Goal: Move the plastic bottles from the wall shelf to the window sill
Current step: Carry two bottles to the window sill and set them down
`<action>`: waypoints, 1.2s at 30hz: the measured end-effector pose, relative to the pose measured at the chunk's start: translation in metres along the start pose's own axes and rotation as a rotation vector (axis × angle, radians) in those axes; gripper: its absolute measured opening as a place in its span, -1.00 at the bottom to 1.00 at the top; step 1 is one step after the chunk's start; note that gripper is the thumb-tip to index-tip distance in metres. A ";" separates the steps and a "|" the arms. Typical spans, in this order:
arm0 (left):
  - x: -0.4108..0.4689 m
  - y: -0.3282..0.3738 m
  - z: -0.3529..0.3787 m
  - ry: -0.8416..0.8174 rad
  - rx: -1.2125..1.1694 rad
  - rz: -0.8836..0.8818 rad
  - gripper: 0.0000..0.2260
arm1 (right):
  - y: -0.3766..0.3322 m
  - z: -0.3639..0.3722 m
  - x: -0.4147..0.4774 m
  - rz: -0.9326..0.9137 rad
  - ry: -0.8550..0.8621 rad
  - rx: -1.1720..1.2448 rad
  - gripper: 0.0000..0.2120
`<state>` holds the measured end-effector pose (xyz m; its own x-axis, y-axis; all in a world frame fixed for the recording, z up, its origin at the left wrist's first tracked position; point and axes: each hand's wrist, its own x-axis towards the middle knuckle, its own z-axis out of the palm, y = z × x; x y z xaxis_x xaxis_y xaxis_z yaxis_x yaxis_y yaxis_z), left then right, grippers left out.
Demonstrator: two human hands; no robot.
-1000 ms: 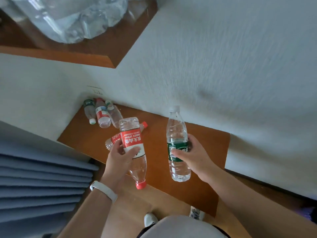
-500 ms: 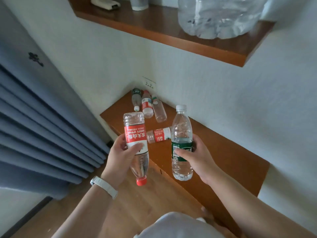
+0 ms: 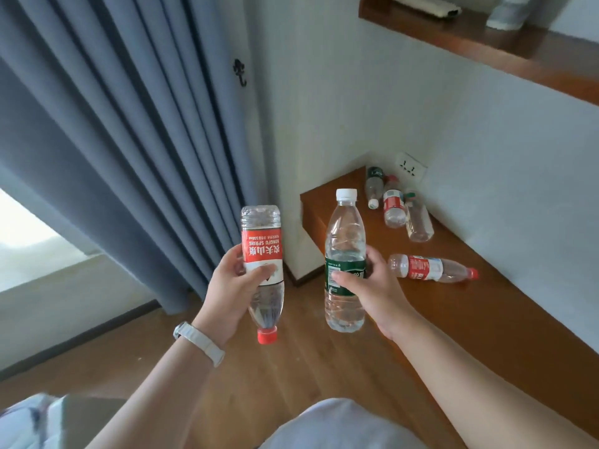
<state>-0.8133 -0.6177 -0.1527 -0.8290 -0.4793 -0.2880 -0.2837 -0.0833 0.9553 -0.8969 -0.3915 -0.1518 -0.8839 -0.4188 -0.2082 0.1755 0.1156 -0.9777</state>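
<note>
Compared with half a second ago, the view has swung left. The grey-blue pleated curtain (image 3: 129, 124) now fills the left half. The upper brown wooden shelf (image 3: 486, 43) has slid to the top right corner, and the large clear container that stood on it is out of view. The lower brown wooden wall shelf (image 3: 486, 319), which lay behind the hands before, now lies to their right. Both hands are over the wooden floor (image 3: 291, 367).

The grips match the earlier frames. The left hand (image 3: 227, 293), with a white wristband (image 3: 199, 343), is wrapped round the clear plastic bottle with the red label (image 3: 262, 254). This bottle is upside down: its red cap points down and its base points up, so its long axis is close to vertical, leaning slightly. The right hand (image 3: 372, 286) is curled round the clear plastic bottle with the green label (image 3: 345, 241). That one is upright with its white cap on top and its long axis vertical. The two bottles are near each other but apart.

A second red-labelled bottle (image 3: 431, 268) was partly hidden between the held pair and now shows fully, just right of the right hand. It lies on the lower shelf, long axis left to right, red cap pointing right. Three more bottles (image 3: 393, 209) lie side by side in the far corner below a white wall socket (image 3: 411, 166), long axes running roughly near to far.
</note>
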 end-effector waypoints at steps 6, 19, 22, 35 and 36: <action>-0.008 -0.008 -0.084 0.148 -0.091 0.038 -0.68 | -0.010 0.079 0.021 -0.019 -0.134 -0.041 -0.56; -0.009 -0.032 -0.170 0.493 -0.206 0.000 -0.64 | -0.006 0.202 0.098 0.060 -0.435 0.076 -0.57; 0.008 -0.021 -0.181 0.560 -0.201 0.013 -0.60 | -0.011 0.230 0.129 0.061 -0.537 0.092 -0.53; 0.104 0.029 -0.202 0.847 -0.345 -0.024 -0.51 | -0.047 0.300 0.274 0.056 -0.825 -0.014 -0.59; 0.109 0.032 -0.203 0.878 -0.352 -0.020 -0.53 | -0.050 0.307 0.282 0.057 -0.842 -0.021 -0.61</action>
<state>-0.8147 -0.8501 -0.1402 -0.1261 -0.9492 -0.2882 -0.0131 -0.2889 0.9573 -1.0217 -0.7916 -0.1707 -0.2537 -0.9426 -0.2169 0.1948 0.1699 -0.9660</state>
